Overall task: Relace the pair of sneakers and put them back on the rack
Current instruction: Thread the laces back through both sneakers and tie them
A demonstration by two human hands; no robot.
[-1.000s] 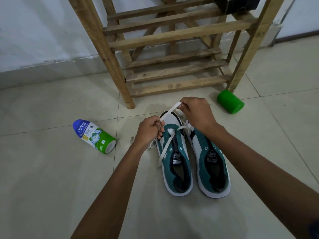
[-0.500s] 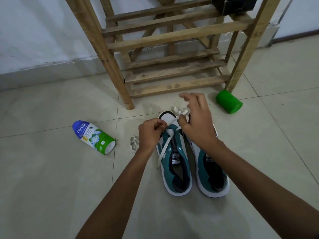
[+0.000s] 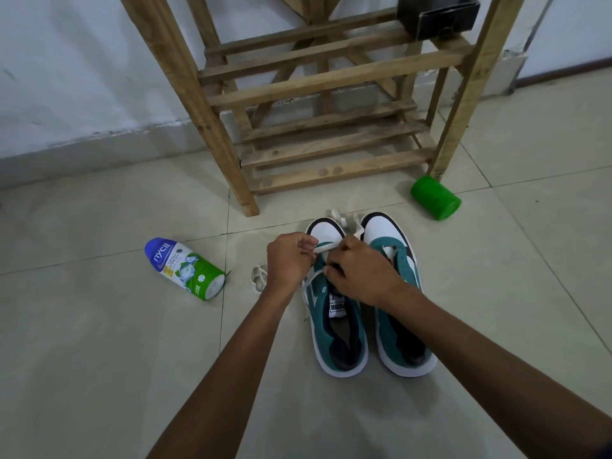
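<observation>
Two green-and-white sneakers stand side by side on the tiled floor, toes toward the wooden rack (image 3: 331, 77). Over the front of the left sneaker (image 3: 337, 329), my left hand (image 3: 289, 260) pinches a white lace (image 3: 323, 248) near the toe. My right hand (image 3: 361, 271) is curled over the same shoe's eyelets, its fingertips on the lace at the tongue. The right sneaker (image 3: 402, 326) stands untouched, with a loose lace end (image 3: 342, 218) lying between the two toes. More lace (image 3: 258, 278) lies coiled on the floor left of my left wrist.
A blue-and-green powder bottle (image 3: 185, 268) lies on its side to the left. A green cup (image 3: 435, 198) lies tipped by the rack's right leg. A dark box (image 3: 437, 14) sits on an upper rack shelf. The white wall runs behind.
My right hand has come down from above the toe, where it pulled the lace up, onto the left sneaker's eyelets. My left hand stays by the toe with the lace.
</observation>
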